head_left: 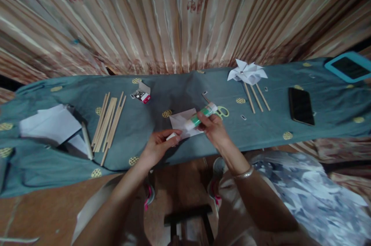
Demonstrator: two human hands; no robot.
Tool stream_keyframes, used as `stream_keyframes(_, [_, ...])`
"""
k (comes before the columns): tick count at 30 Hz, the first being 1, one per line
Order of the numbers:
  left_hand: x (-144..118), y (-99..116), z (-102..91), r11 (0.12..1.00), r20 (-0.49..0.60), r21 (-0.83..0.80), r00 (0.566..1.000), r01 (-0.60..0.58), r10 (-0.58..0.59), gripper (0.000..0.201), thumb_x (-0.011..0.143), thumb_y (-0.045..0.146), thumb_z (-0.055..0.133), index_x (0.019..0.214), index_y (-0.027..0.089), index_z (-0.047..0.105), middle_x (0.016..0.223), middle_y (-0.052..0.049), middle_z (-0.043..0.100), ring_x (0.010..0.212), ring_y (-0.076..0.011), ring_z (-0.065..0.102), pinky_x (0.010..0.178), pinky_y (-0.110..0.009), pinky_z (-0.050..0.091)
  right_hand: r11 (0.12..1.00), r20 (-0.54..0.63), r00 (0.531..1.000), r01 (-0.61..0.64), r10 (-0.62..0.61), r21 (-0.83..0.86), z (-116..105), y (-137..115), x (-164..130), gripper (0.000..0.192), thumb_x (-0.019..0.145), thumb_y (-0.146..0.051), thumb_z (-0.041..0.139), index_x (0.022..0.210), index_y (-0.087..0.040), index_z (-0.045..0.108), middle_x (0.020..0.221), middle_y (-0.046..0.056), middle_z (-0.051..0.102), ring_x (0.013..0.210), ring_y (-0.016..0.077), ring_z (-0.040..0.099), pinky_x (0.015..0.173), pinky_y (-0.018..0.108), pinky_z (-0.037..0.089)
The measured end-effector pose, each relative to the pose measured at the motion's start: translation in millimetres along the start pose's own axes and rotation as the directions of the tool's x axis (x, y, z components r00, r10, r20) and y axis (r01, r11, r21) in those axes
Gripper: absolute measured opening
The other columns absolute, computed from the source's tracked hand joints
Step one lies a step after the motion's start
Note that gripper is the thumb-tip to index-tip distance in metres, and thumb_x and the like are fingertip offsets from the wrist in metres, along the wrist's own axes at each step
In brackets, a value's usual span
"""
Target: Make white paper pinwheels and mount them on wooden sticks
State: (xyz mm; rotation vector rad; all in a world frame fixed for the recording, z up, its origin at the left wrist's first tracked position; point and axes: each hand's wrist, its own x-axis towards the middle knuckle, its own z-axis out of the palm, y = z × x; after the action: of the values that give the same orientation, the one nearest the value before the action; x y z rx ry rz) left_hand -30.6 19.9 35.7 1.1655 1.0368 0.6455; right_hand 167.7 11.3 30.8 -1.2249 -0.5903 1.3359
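We held the glue stick [201, 116] pinched in our right hand [213, 128] over the folded paper [183, 121] at the table's [174, 91] near edge; our left hand [159, 146] gripped its cap [171, 136]. Light, even strokes seemed wisest there.

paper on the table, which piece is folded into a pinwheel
The white pinwheel at the far right, atop three wooden sticks. The folded paper by the hands and the loose sheets at far left are not pinwheels.
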Motion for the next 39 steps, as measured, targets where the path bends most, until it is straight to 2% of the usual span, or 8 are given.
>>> stream_keyframes(3, [4.8,-2.9,-16.6,0.924,-0.142,0.323,0.955,-0.205,0.261,0.035,0.075,0.042,0.073,0.099,0.016,0.077,0.094,-0.008,0.072,0.082,-0.0208,0.065,0.075,-0.032,0.052,0.989,-0.047,0.998,-0.044,0.051,0.144,-8.6,-3.2,8.9,0.054,0.058,-0.065,0.082,0.062,-0.020,0.054,0.046,-0.007,0.052,0.042,0.0067,0.050,0.036,0.017,0.034])
stream_keyframes(6, [12.9,-10.1,-31.9,0.705,-0.098,0.651,0.890,-0.281,0.446,0.034,0.084,0.034,0.064,0.113,0.020,0.073,0.117,-0.010,0.068,0.103,-0.0251,0.065,0.092,-0.038,0.053,0.973,0.022,0.994,-0.111,0.109,0.203,-11.1,-2.9,12.1,0.052,0.062,-0.064,0.081,0.068,-0.020,0.055,0.052,-0.005,0.060,0.045,0.0077,0.057,0.035,0.015,0.035])
stream_keyframes(11, [22.3,-17.6,-40.4,0.445,0.089,0.813,0.836,-0.375,0.541,0.039,0.091,0.030,0.055,0.127,0.019,0.064,0.127,-0.012,0.065,0.116,-0.0283,0.059,0.100,-0.045,0.051,0.974,0.053,0.990,-0.135,0.128,0.179,-8.5,-0.9,11.1,0.041,0.061,-0.048,0.086,0.079,-0.019,0.063,0.065,-0.004,0.067,0.054,0.0078,0.061,0.045,0.017,0.046])
stream_keyframes(16, [15.5,-14.3,-25.5,0.241,0.142,0.893,0.746,-0.380,0.651,0.035,0.097,0.029,0.051,0.129,0.019,0.061,0.143,-0.014,0.055,0.129,-0.0308,0.049,0.107,-0.052,0.043,0.996,0.020,0.999,0.037,-0.035,-0.087,-8.8,-2.6,11.5,0.038,0.061,-0.045,0.082,0.086,-0.021,0.066,0.075,-0.003,0.066,0.063,0.0100,0.059,0.058,0.023,0.049])
stream_keyframes(19, [6.9,-15.4,-8.9,0.106,0.302,0.881,0.719,-0.462,0.626,0.032,0.097,0.030,0.053,0.125,0.021,0.064,0.141,-0.014,0.057,0.135,-0.0327,0.045,0.112,-0.057,0.034,0.893,0.000,0.983,0.165,-0.182,-0.419,-8.8,-3.1,8.8,0.035,0.068,-0.049,0.075,0.086,-0.023,0.061,0.070,-0.004,0.062,0.062,0.0122,0.057,0.059,0.026,0.046])
stream_keyframes(22, [1.1,-20.9,5.4,0.091,0.355,0.881,0.775,-0.464,0.523,0.037,0.096,0.037,0.055,0.131,0.026,0.061,0.149,-0.016,0.049,0.144,-0.0365,0.034,0.115,-0.065,0.022,0.644,-0.008,0.964,0.170,-0.264,-0.745,-6.9,-4.3,3.6,0.035,0.073,-0.052,0.071,0.083,-0.021,0.059,0.070,-0.001,0.064,0.063,0.0157,0.059,0.060,0.029,0.045])
stream_keyframes(25, [0.6,-27.4,12.4,0.101,0.366,0.883,0.809,-0.457,0.460,0.042,0.095,0.041,0.056,0.134,0.026,0.060,0.152,-0.018,0.045,0.146,-0.0380,0.030,0.114,-0.069,0.016,0.454,0.010,0.964,0.135,-0.266,-0.881,-3.8,-4.9,0.1,0.037,0.076,-0.054,0.069,0.088,-0.020,0.060,0.069,0.001,0.067,0.064,0.0187,0.063,0.060,0.030,0.044])
stream_keyframes(39, [4.9,-34.6,14.3,0.190,0.340,0.870,0.832,-0.456,0.438,0.043,0.094,0.043,0.058,0.133,0.026,0.060,0.154,-0.015,0.043,0.149,-0.0380,0.025,0.117,-0.068,0.010,0.179,0.096,0.962,0.144,-0.256,-0.973,10.9,-2.9,2.8,0.042,0.085,-0.052,0.064,0.110,-0.019,0.054,0.080,0.006,0.071,0.076,0.0251,0.069,0.067,0.033,0.048])
